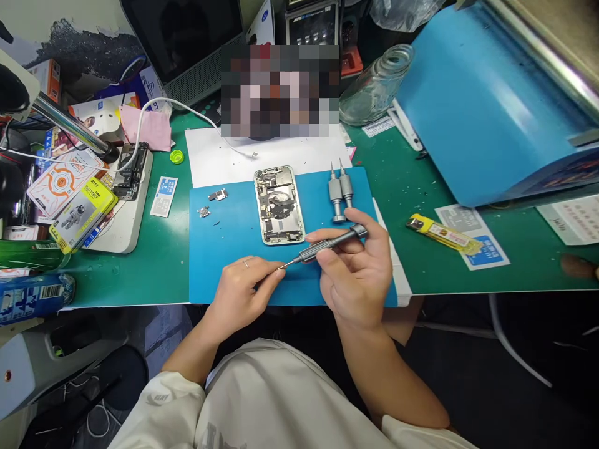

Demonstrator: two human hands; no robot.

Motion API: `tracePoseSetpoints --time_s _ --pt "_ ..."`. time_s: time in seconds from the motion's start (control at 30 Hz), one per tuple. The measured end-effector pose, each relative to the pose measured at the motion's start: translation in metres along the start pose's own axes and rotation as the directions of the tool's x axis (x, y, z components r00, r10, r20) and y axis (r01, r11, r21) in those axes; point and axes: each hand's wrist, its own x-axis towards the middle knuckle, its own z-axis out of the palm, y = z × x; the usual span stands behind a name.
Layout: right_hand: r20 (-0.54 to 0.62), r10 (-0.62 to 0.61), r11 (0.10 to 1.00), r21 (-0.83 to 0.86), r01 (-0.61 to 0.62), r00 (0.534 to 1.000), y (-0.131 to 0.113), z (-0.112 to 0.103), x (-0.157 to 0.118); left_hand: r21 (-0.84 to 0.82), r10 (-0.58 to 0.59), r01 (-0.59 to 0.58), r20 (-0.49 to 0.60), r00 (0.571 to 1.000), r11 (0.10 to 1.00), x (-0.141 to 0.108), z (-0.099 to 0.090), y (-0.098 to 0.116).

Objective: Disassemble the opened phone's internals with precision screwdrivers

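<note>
My right hand [358,268] is closed around a grey precision screwdriver [313,249], its thin shaft pointing left. At the shaft's tip, the thumb and forefinger of my left hand [248,287] are pinched together; anything tiny between them is too small to make out. Just beyond the hands an opened phone [279,206] lies on the blue mat [234,231], its inner parts exposed. Two more grey screwdrivers [340,190] lie side by side to its right. On the left of the mat are small metal phone parts [218,195] and a few tiny bits.
A glass jar [374,87] leans at the back, near a large blue curved cover [491,93]. A yellow utility knife [442,234] lies on the right. Boxes and a yellow battery pack [84,212] crowd the left, beside a lamp pole [75,121]. A white cable [182,103] reaches over the paper.
</note>
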Motion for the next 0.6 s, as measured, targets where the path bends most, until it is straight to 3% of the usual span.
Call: tracePoseSetpoints --time_s 0.6 --pt "0.027 -0.026 1.000 0.006 0.026 0.999 -0.0014 0.0021 -0.0016 -0.025 0.026 -0.026 -0.017 1.000 0.999 -0.0013 0.0023 -0.0046"
